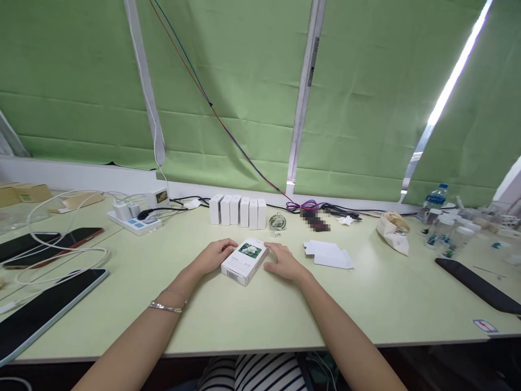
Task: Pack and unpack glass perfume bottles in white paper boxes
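A white box [245, 262] with a picture of white flowers on its top lies flat on the table in front of me. My left hand [214, 256] rests on the table at its left side, fingers loosely bent and holding nothing. On the other side, my right hand [284, 262] lies with thumb and fingers apart, the fingertips at the box's far right corner. Whether they touch the box I cannot tell. Beyond the hands, several plain white boxes [234, 210] stand upright in a row, with a round clear glass-like object [277, 221] beside them.
An unfolded white carton [329, 254] lies to the right, with a crumpled paper bag [393, 232] and small jars [459, 239] farther over. Phones [52, 304], white cables and a power strip [134, 221] occupy the left. Dark cables [342, 210] run along the back.
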A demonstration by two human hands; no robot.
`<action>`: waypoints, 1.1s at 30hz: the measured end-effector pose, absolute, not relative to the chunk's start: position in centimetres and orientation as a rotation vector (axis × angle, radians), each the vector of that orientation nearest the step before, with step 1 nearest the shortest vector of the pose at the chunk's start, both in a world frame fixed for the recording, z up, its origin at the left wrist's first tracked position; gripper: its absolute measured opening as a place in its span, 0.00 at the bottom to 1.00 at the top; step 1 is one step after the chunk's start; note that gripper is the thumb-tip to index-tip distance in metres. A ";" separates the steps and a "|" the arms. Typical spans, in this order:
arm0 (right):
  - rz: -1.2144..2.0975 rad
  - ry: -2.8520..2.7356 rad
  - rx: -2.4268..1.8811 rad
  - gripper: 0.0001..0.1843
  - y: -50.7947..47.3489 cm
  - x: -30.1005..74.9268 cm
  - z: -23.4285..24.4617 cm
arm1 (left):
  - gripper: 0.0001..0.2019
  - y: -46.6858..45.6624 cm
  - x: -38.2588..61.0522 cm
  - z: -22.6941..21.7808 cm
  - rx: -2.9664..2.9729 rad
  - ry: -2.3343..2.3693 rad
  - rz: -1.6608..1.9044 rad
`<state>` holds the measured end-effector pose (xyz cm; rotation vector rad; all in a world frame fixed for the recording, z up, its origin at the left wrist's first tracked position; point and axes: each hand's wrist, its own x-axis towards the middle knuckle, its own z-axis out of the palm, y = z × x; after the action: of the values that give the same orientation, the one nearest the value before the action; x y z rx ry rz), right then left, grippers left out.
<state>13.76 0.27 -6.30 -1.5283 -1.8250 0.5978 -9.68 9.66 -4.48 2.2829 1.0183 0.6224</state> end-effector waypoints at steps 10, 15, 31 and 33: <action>0.583 -1.868 -1.531 0.21 0.4 13.3 -6.2 | 0.19 9.2 -9.8 -3.6 2.261 1.325 0.846; 0.531 -1.910 -1.505 0.14 0.4 13.3 -6.3 | 0.23 8.4 -9.5 -3.1 2.261 0.914 0.618; 0.055 -1.447 -1.941 0.20 0.0 18.7 -4.0 | 0.23 9.1 -10.0 -3.1 2.283 0.882 0.494; 0.081 -1.346 -2.122 0.25 -0.6 20.6 -4.3 | 0.23 9.1 -10.0 -3.1 2.286 0.890 0.514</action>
<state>20.55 -0.58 -4.33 -2.1223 -1.3461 0.0806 -10.04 9.11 -3.14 2.2856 0.8899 0.5135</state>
